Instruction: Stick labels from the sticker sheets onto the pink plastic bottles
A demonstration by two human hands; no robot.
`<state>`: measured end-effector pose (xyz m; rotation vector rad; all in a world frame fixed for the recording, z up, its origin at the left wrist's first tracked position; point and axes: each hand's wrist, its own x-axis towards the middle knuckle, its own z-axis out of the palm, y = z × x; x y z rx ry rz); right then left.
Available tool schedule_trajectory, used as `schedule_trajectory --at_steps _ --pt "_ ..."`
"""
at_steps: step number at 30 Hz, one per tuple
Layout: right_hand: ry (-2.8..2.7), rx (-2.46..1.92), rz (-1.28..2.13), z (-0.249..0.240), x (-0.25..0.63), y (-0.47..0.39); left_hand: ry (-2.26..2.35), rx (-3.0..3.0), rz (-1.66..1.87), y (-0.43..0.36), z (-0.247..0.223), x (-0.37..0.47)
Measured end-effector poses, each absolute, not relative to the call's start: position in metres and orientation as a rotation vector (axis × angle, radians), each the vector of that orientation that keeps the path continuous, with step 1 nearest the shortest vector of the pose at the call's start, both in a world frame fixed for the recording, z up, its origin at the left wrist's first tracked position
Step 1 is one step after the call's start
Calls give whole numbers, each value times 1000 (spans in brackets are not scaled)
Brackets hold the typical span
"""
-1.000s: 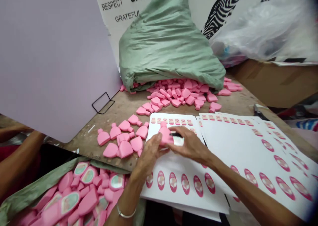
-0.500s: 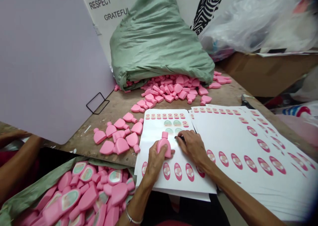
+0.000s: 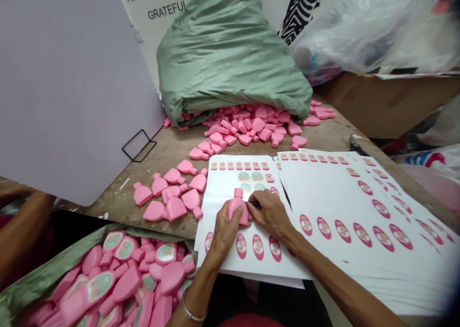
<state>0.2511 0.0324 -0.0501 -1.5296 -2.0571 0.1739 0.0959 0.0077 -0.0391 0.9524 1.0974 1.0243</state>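
Head view, looking down at a worn wooden worktable: the left hand is closed around a small flat pink plastic bottle, holding it upright over the near part of a white sheet of oval pink stickers. The right hand lies flat on that sheet just right of the bottle, fingers curled in toward it; something dark shows under its fingertips, perhaps a tool or a peeled label, but the view is too small to tell.

Compared with half a second ago, the right hand has drawn in from a short way off until it touches the bottle's right side, and the left hand has barely shifted. A second ago both hands were higher on the sheet, with the bottle pressed between them. So the bottle has come nearer the person and the hands have closed on it again, which reads as a label being brought to its face.

Left of the sheet lies a loose cluster of bare pink bottles. At the near left, a green bag of labelled pink bottles sits open. Farther back, a green woven sack spills more bottles, and to the right is a spread of further sticker sheets. Another person's forearm shows at the left edge.
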Motion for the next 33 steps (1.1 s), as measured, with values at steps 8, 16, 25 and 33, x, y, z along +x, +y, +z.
schedule_trajectory --at_steps 8,16,25,33 --pt "-2088 -1603 54 -52 265 36 1096 916 1018 6 -37 96" --pt "-2019 -1616 112 -53 263 38 1089 922 1006 6 -38 95" --pt "-2050 -1592 186 -51 269 38 1089 912 992 7 -36 95" --pt "-1930 -1456 93 -56 264 36 1079 819 1041 7 -35 96"
